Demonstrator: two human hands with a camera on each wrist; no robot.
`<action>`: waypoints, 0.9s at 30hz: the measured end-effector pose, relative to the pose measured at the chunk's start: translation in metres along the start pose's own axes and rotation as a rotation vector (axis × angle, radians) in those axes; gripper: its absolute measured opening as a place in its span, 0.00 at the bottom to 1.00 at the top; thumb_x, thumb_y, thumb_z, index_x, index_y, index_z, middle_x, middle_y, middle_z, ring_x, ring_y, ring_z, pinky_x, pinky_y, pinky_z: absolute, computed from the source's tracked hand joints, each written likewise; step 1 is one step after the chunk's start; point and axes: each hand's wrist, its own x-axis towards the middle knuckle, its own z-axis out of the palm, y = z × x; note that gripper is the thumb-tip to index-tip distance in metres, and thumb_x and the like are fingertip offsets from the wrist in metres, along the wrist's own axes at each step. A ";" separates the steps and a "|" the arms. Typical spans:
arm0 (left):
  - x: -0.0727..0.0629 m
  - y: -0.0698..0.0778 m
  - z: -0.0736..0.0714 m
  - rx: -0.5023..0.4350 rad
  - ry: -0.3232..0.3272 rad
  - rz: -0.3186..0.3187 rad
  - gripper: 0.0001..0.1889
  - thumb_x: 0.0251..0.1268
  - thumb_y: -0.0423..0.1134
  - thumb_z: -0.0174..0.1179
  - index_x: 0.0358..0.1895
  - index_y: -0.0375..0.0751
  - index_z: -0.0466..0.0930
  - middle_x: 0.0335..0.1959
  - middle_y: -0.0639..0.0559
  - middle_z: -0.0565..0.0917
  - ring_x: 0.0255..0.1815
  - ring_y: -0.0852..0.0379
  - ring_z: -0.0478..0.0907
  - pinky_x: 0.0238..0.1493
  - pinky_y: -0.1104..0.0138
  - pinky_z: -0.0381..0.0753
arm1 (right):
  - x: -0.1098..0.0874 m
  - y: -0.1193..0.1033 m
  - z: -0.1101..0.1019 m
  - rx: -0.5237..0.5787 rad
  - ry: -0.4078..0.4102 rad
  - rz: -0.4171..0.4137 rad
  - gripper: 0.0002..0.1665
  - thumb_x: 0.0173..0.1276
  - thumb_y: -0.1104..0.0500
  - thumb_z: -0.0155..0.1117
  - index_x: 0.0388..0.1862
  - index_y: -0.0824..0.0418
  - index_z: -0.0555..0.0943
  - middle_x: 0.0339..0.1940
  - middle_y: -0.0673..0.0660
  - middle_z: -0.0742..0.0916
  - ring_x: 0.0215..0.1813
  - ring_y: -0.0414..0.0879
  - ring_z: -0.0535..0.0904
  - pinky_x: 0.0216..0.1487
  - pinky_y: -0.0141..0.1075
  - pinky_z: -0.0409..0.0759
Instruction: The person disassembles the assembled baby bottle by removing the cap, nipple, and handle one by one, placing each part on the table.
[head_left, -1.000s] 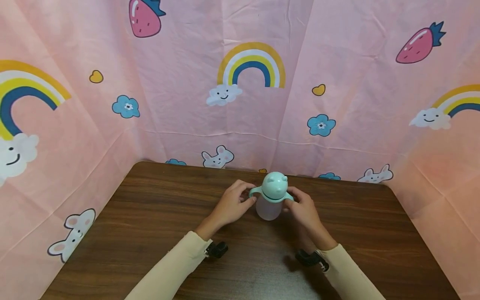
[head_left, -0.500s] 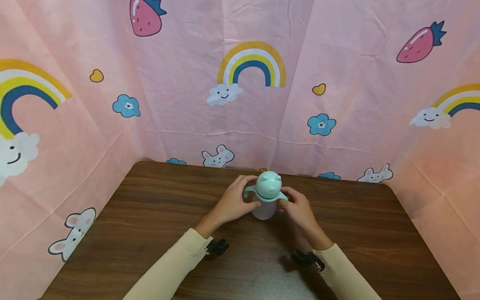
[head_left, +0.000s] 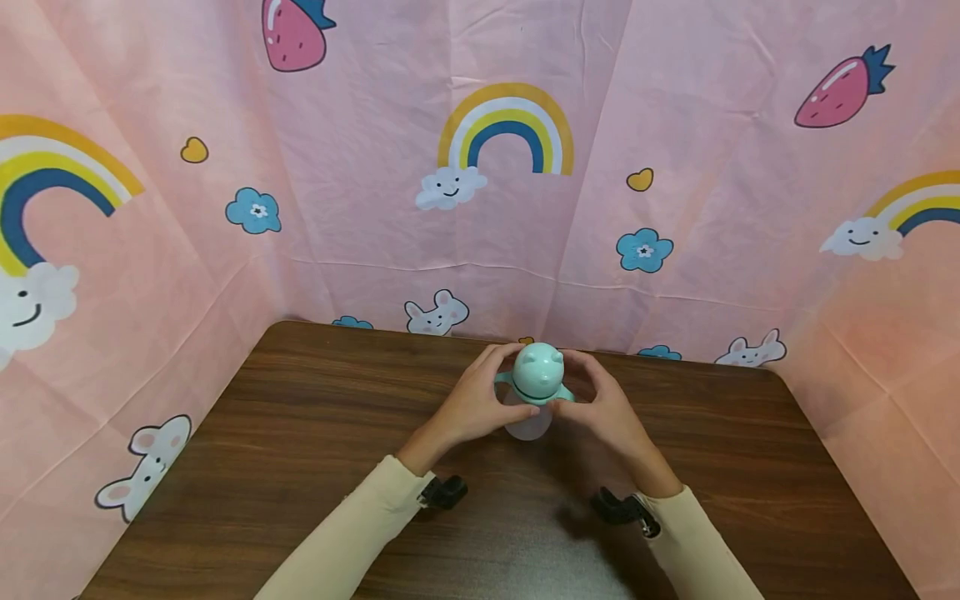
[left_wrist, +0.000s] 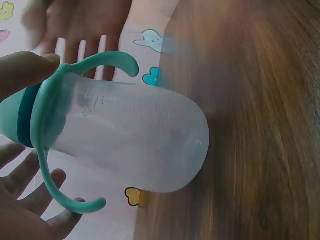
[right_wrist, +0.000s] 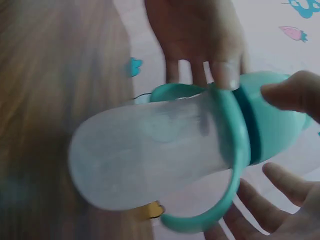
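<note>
A baby bottle (left_wrist: 135, 135) with a frosted body stands near the back of the table in the head view. Its mint dome cap (head_left: 538, 371) has small bumps, and two curved mint handles (right_wrist: 205, 220) branch from the collar. My left hand (head_left: 476, 404) grips the bottle at its collar, thumb on the near side and fingers round the far side. On the other side, my right hand (head_left: 611, 408) is spread round the cap, its thumb (right_wrist: 290, 95) overlapping the cap in the right wrist view. Its fingers look fairly straight and apart in both wrist views.
The dark wood table (head_left: 315, 417) meets a pink printed curtain (head_left: 360, 208) just behind the bottle. Curtain also hangs along both sides. Black wrist cameras (head_left: 444, 492) sit at the cuffs of the cream sleeves (head_left: 337, 533).
The bottle has shifted slightly left. My left hand has gone from a handle to the collar. My right hand has let go of the other handle and risen, spreading round the cap.
</note>
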 end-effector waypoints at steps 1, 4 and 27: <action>0.000 0.000 0.001 -0.006 0.003 0.001 0.49 0.60 0.39 0.85 0.82 0.40 0.68 0.72 0.46 0.76 0.73 0.48 0.77 0.73 0.52 0.78 | 0.001 -0.001 -0.001 0.001 0.007 -0.017 0.42 0.71 0.66 0.75 0.81 0.65 0.70 0.76 0.66 0.79 0.76 0.66 0.76 0.75 0.68 0.72; 0.001 0.000 0.004 -0.013 0.021 0.003 0.48 0.60 0.40 0.85 0.82 0.42 0.69 0.71 0.47 0.76 0.72 0.48 0.77 0.72 0.51 0.78 | 0.004 -0.006 -0.001 0.011 0.031 -0.045 0.42 0.71 0.65 0.77 0.81 0.65 0.71 0.77 0.64 0.79 0.76 0.64 0.76 0.73 0.67 0.74; 0.004 0.002 0.021 -0.047 0.130 0.023 0.47 0.59 0.41 0.84 0.80 0.36 0.70 0.68 0.42 0.79 0.65 0.43 0.79 0.67 0.43 0.80 | 0.019 -0.011 0.025 0.036 0.099 -0.033 0.44 0.68 0.62 0.81 0.81 0.60 0.73 0.75 0.61 0.80 0.70 0.58 0.78 0.69 0.57 0.77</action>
